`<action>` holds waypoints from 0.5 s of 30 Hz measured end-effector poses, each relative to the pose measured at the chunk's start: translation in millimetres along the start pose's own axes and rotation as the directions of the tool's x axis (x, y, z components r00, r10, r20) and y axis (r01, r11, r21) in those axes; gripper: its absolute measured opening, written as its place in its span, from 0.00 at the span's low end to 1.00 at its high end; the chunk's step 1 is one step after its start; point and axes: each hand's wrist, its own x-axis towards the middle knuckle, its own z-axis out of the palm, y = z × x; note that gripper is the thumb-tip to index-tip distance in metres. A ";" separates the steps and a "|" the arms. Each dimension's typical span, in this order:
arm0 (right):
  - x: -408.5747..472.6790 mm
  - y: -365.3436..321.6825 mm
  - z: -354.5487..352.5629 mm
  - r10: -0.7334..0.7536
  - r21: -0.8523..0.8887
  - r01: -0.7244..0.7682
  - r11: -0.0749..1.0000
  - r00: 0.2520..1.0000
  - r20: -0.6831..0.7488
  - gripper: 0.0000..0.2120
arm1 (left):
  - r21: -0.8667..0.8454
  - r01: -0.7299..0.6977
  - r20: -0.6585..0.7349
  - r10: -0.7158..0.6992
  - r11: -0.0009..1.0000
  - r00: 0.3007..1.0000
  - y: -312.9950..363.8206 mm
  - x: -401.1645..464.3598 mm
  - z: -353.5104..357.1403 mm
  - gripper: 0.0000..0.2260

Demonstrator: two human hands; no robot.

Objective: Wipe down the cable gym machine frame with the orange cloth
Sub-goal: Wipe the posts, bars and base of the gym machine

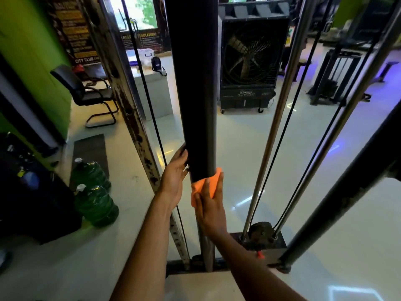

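Observation:
A thick black upright post [195, 88] of the cable machine frame rises through the middle of the view. My right hand [209, 208] presses the folded orange cloth [202, 187] against the post low down, fingers wrapped over the cloth. My left hand [174, 177] rests on the post's left side just above, fingers straight along it. The post runs down to a black base bar [180, 267] on the floor.
A rusty drilled rail [134, 118] and a black cable [149, 101] stand left of the post; chrome guide rods [275, 127], cables and a pulley [261, 232] stand to the right. Two green water jugs [95, 200], a chair [86, 92] and a big fan cooler [249, 61] are around.

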 end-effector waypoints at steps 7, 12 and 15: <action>48.7 -40.1 -15.8 -0.026 0.097 0.037 0.995 0.993 -0.112 0.35 | 0.035 0.070 0.006 -0.071 0.997 0.997 -5.0 -1.4 2.3 0.19; 44.5 -22.9 -8.8 -0.072 0.052 0.077 0.996 0.993 -0.096 0.39 | 0.060 0.083 -0.016 -0.082 0.995 0.996 -20.4 0.2 0.3 0.20; 9.6 4.4 3.0 -0.008 0.061 0.009 0.998 1.000 -0.018 0.45 | 0.103 0.101 -0.014 -0.100 0.990 0.995 -33.7 -1.1 -3.3 0.20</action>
